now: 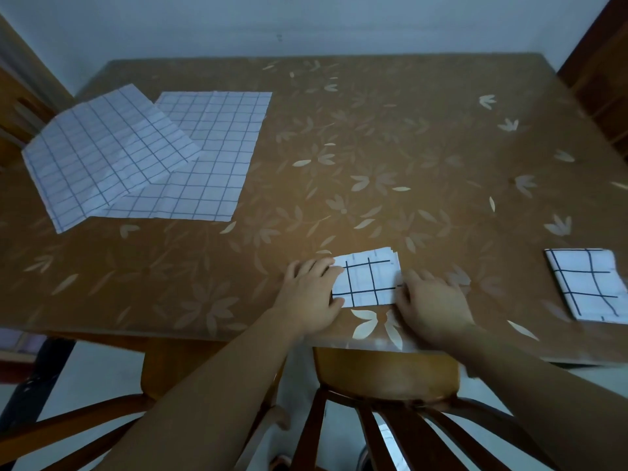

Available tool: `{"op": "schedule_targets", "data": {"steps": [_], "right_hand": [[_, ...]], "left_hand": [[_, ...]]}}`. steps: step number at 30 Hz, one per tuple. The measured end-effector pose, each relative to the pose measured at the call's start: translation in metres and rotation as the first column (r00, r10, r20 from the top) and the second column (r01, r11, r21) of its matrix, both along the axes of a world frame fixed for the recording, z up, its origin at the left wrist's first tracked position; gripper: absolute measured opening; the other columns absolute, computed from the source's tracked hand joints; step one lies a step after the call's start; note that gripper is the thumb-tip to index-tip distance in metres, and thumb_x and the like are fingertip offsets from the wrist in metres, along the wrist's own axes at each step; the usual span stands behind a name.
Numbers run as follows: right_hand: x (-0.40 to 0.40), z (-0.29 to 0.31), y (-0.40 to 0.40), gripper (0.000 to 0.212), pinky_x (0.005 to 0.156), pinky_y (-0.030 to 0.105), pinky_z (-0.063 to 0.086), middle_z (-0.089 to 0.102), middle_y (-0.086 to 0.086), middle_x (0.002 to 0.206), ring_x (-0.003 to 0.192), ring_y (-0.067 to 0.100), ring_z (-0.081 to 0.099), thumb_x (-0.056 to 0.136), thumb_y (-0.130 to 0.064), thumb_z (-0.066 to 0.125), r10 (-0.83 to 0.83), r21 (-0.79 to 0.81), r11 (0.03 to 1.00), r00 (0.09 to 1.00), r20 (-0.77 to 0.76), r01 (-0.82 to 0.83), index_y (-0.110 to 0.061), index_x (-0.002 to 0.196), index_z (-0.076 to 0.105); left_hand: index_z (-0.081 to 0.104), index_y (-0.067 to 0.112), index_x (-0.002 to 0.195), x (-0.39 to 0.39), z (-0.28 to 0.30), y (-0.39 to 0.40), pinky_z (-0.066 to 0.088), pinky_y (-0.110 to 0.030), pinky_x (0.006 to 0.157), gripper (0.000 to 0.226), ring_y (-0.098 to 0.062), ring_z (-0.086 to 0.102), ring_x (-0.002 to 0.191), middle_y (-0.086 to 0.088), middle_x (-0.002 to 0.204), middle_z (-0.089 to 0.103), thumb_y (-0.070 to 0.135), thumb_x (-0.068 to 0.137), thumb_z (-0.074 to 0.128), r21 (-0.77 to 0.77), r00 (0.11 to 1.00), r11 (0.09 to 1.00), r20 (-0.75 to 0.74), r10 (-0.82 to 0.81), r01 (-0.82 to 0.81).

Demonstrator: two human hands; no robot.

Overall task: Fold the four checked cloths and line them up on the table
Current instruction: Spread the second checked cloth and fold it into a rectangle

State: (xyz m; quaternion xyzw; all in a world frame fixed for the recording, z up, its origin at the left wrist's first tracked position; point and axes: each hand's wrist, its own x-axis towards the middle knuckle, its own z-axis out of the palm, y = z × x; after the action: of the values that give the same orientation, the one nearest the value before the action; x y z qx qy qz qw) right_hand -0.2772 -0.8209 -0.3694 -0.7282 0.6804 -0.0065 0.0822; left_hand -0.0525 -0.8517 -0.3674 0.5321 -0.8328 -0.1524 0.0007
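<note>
A small folded checked cloth [368,282] lies near the table's front edge, white with dark lines. My left hand [311,299] rests on its left edge with fingers fairly straight. My right hand [431,302] touches its right edge, fingers extended. A second folded checked cloth [586,287] lies at the front right. Two unfolded checked cloths are at the back left: one spread flat [217,154], and a creased one [105,154] overlapping its left part and reaching the table's left edge.
The brown table [390,158] has a pale leaf pattern under a clear cover. A wooden chair back [384,379] stands just below the front edge, between my arms. Dark wooden furniture [601,69] stands at the far right, and another chair at the far left.
</note>
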Motion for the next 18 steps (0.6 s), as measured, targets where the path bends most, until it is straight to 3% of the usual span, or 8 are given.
{"op": "schedule_targets", "data": {"steps": [3, 6, 10, 14, 18], "right_hand": [[0.001, -0.001, 0.001, 0.021, 0.082, 0.037, 0.042, 0.051, -0.007, 0.091, 0.082, 0.016, 0.053, 0.093, -0.043, 0.042, -0.16, 0.028, 0.987, 0.975, 0.153, 0.158, -0.025, 0.102, 0.048], [0.003, -0.001, 0.002, 0.024, 0.073, 0.035, 0.045, 0.056, -0.006, 0.094, 0.082, 0.015, 0.054, 0.09, -0.044, 0.047, -0.222, 0.074, 0.975, 0.941, 0.255, 0.21, -0.025, 0.105, 0.05], [0.001, 0.001, 0.005, 0.034, 0.062, 0.036, 0.051, 0.064, -0.003, 0.087, 0.075, 0.019, 0.062, 0.087, -0.046, 0.053, -0.294, 0.12, 0.956, 0.894, 0.339, 0.269, -0.025, 0.111, 0.043], [0.006, 0.006, 0.011, 0.035, 0.059, 0.035, 0.052, 0.064, -0.004, 0.081, 0.071, 0.02, 0.063, 0.086, -0.047, 0.058, -0.358, 0.171, 0.933, 0.849, 0.389, 0.315, -0.024, 0.106, 0.04], [0.018, 0.01, 0.013, 0.026, 0.064, 0.035, 0.053, 0.063, -0.008, 0.081, 0.074, 0.019, 0.062, 0.083, -0.041, 0.063, -0.353, 0.204, 0.935, 0.82, 0.451, 0.29, -0.025, 0.098, 0.049]], "left_hand": [[0.029, 0.027, 0.148, -0.003, 0.004, -0.009, 0.01, -0.041, 0.116, 0.065, -0.016, 0.016, 0.144, 0.005, 0.158, 0.022, 0.041, 0.09, 0.055, 0.043, 0.999, 0.998, -0.007, -0.036, 0.036], [0.025, 0.025, 0.15, -0.007, 0.007, -0.014, 0.012, -0.043, 0.116, 0.07, -0.017, 0.012, 0.145, 0.006, 0.159, 0.019, 0.038, 0.09, 0.057, 0.137, 1.0, 0.99, 0.006, -0.025, 0.024], [0.035, 0.023, 0.145, -0.009, 0.01, -0.012, 0.025, -0.038, 0.109, 0.07, -0.018, 0.027, 0.133, 0.005, 0.148, 0.031, 0.042, 0.084, 0.064, 0.149, 0.999, 0.989, -0.028, 0.028, -0.023], [0.04, 0.028, 0.139, -0.015, 0.011, 0.006, 0.033, -0.038, 0.101, 0.075, -0.02, 0.037, 0.124, 0.004, 0.135, 0.04, 0.059, 0.076, 0.067, 0.125, 0.979, 0.972, -0.012, 0.202, -0.199], [0.054, 0.025, 0.122, -0.032, 0.008, 0.027, 0.046, -0.041, 0.095, 0.056, -0.021, 0.05, 0.113, 0.001, 0.123, 0.051, 0.051, 0.075, 0.07, 0.244, 0.886, 0.886, -0.155, 0.437, -0.394]]}}
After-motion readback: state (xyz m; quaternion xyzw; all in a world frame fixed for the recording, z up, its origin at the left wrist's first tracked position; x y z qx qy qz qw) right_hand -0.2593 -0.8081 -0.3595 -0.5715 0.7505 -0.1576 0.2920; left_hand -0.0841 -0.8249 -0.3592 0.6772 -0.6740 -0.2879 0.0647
